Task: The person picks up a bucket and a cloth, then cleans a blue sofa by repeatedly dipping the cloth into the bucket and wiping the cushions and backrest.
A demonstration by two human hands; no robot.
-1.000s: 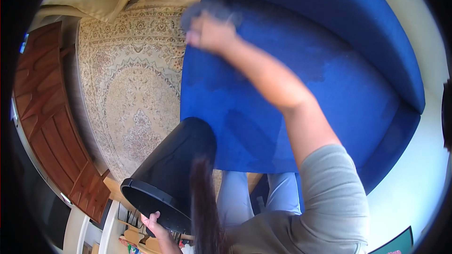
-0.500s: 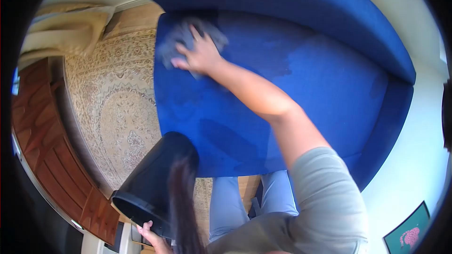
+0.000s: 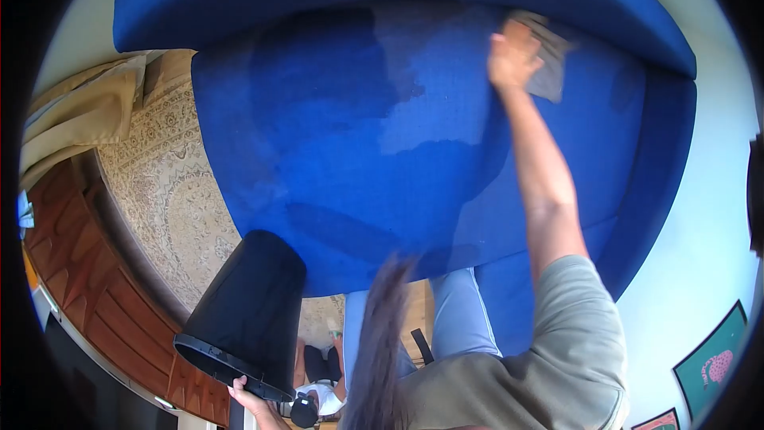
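My right hand presses a grey cloth onto the seat of a blue sofa, close to the backrest. The hand is slightly blurred, with its fingers over the cloth's left side. Darker, damp-looking patches mark the seat fabric. Low on the left, my left hand grips the rim of a black bin. The bin is tilted, its mouth toward the bottom of the view and its base beside the sofa's front corner. What is inside the bin does not show.
A patterned rug lies left of the sofa, with a wooden cabinet beyond it. A beige curtain hangs at the upper left. Another person is behind the bin. Framed pictures are at the lower right.
My right hand and the cloth have moved rightward across the seat, from its left end to the right part. The view has shifted, showing more sofa. My left hand still holds the bin.
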